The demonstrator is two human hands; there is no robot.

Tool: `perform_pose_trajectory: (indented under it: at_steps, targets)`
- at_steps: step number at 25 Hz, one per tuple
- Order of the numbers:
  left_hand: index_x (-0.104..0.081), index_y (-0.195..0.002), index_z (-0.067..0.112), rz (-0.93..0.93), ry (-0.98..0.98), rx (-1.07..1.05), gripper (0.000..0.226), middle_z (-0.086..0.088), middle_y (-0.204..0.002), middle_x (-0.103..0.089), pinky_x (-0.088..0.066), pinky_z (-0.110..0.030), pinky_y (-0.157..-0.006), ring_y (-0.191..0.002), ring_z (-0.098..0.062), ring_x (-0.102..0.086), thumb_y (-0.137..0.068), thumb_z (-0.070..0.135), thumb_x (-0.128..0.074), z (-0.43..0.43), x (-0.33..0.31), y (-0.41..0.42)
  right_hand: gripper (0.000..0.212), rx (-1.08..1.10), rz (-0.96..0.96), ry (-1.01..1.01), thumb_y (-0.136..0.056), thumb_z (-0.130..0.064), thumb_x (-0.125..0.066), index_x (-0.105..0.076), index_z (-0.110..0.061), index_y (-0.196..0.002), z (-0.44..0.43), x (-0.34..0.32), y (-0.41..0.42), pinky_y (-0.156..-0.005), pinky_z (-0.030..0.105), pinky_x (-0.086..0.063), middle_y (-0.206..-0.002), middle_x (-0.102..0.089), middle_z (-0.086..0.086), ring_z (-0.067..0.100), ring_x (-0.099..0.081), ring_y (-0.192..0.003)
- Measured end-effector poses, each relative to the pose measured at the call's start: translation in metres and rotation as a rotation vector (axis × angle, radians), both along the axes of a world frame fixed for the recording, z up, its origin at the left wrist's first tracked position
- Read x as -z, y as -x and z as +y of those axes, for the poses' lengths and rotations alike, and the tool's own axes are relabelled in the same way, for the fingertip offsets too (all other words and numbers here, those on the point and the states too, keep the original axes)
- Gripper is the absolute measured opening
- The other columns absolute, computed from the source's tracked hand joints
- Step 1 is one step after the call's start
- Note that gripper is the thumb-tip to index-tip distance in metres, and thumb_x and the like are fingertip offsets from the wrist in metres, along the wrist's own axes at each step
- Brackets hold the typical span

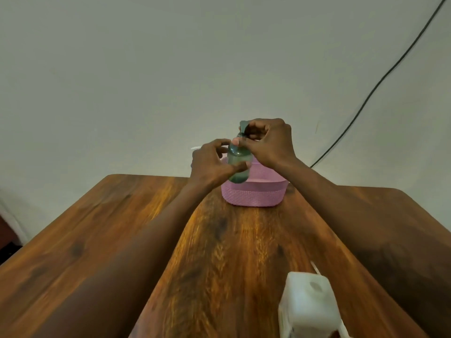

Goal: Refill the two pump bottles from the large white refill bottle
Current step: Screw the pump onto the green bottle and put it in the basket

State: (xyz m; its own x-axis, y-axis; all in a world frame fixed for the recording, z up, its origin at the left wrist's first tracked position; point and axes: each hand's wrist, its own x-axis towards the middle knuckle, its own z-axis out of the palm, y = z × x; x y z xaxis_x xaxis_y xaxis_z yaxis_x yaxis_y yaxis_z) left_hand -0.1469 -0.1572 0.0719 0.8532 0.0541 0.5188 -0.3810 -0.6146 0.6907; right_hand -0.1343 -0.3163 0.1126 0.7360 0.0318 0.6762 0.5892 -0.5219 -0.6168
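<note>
I had both hands out over the far end of the worktop (219, 252). My left hand (210, 164) gripped the green bottle (239, 159) around its body, fingers (240, 167) closed on it, holding it above the near rim of the pink basket (256, 193). My right hand (268, 142) was closed on the bottle's pump (243, 126) and neck. The white refill bottle (310, 306) stood on the worktop close to me, well apart from the basket, its mouth uncapped.
</note>
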Motion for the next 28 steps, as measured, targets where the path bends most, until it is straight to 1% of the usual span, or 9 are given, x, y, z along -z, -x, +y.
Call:
perform_pose_trajectory:
  at_steps: [6,8,11,14,17,19,22,26,28]
  targets:
    - [-0.071,-0.125,0.017,0.002,0.002,-0.06,0.07,-0.002,-0.113,-0.075,-0.06,-0.027,-0.082,-0.089,-0.012,-0.068,-0.064,0.04,-0.093,-0.012,0.014,-0.086,0.034,0.023,0.028,-0.024,-0.074,-0.025,-0.091,-0.08,-0.012,-0.103,-0.004,0.027,-0.091,-0.076,0.014,-0.058,-0.097,-0.079,-0.001,0.007,-0.073,-0.083]
    - [-0.074,-0.117,0.016,0.018,-0.051,-0.075,0.062,-0.001,-0.102,-0.076,-0.058,-0.023,-0.075,-0.082,-0.012,-0.067,-0.062,0.037,-0.094,-0.012,0.025,-0.106,0.034,0.015,0.098,-0.033,-0.071,-0.023,-0.093,-0.08,-0.011,-0.1,-0.004,0.043,-0.114,-0.074,0.014,-0.058,-0.092,-0.078,-0.002,0.005,-0.073,-0.08]
    - [-0.078,-0.104,0.013,0.058,-0.109,-0.092,0.047,0.001,-0.089,-0.074,-0.055,-0.019,-0.068,-0.076,-0.013,-0.067,-0.063,0.032,-0.093,-0.015,0.042,-0.129,0.032,0.009,0.2,-0.002,-0.069,-0.021,-0.095,-0.079,-0.011,-0.094,-0.001,0.067,-0.143,-0.076,0.022,-0.062,-0.086,-0.077,-0.002,0.006,-0.074,-0.078]
    - [-0.08,-0.1,0.011,0.098,-0.117,-0.106,0.038,-0.005,-0.089,-0.077,-0.06,-0.026,-0.07,-0.074,-0.015,-0.07,-0.069,0.031,-0.09,-0.014,0.055,-0.149,0.031,0.003,0.273,0.027,-0.067,-0.02,-0.096,-0.078,-0.009,-0.091,0.003,0.086,-0.162,-0.076,0.025,-0.063,-0.084,-0.077,0.0,0.009,-0.075,-0.078]
    - [-0.082,-0.098,0.01,0.14,-0.131,-0.129,0.034,-0.005,-0.088,-0.077,-0.054,-0.019,-0.066,-0.074,-0.015,-0.07,-0.07,0.027,-0.09,-0.012,0.064,-0.161,0.034,0.001,0.321,0.022,-0.065,-0.02,-0.097,-0.078,-0.009,-0.091,0.004,0.098,-0.17,-0.075,0.024,-0.062,-0.085,-0.076,0.001,0.012,-0.074,-0.079]
    - [-0.081,-0.098,0.009,0.161,-0.16,-0.135,0.031,-0.005,-0.089,-0.077,-0.047,-0.014,-0.064,-0.073,-0.014,-0.069,-0.072,0.025,-0.09,-0.013,0.069,-0.165,0.033,-0.001,0.344,0.044,-0.067,-0.02,-0.096,-0.077,-0.01,-0.092,0.003,0.105,-0.174,-0.071,0.019,-0.059,-0.085,-0.075,0.0,0.01,-0.073,-0.078]
    - [-0.08,-0.098,0.008,0.17,-0.181,-0.124,0.028,-0.006,-0.091,-0.076,-0.051,-0.018,-0.068,-0.074,-0.014,-0.068,-0.076,0.021,-0.088,-0.016,0.073,-0.167,0.03,0.016,0.361,0.057,-0.071,-0.019,-0.094,-0.077,-0.009,-0.093,0.004,0.111,-0.178,-0.064,0.011,-0.054,-0.084,-0.073,-0.001,0.008,-0.071,-0.076]
    - [-0.08,-0.094,0.005,0.159,-0.193,-0.131,0.02,-0.008,-0.087,-0.075,-0.057,-0.026,-0.074,-0.075,-0.018,-0.069,-0.079,0.017,-0.084,-0.014,0.076,-0.167,0.032,0.013,0.366,0.045,-0.071,-0.016,-0.093,-0.077,-0.007,-0.097,0.009,0.115,-0.181,-0.073,0.019,-0.06,-0.089,-0.075,0.002,0.012,-0.073,-0.08]
    - [-0.08,-0.096,0.005,0.129,-0.18,-0.144,0.017,-0.009,-0.089,-0.076,-0.057,-0.025,-0.075,-0.077,-0.019,-0.069,-0.081,0.016,-0.081,-0.012,0.079,-0.165,0.036,0.013,0.374,0.057,-0.071,-0.017,-0.093,-0.077,-0.007,-0.101,0.011,0.116,-0.181,-0.074,0.018,-0.058,-0.093,-0.076,0.002,0.013,-0.073,-0.083]
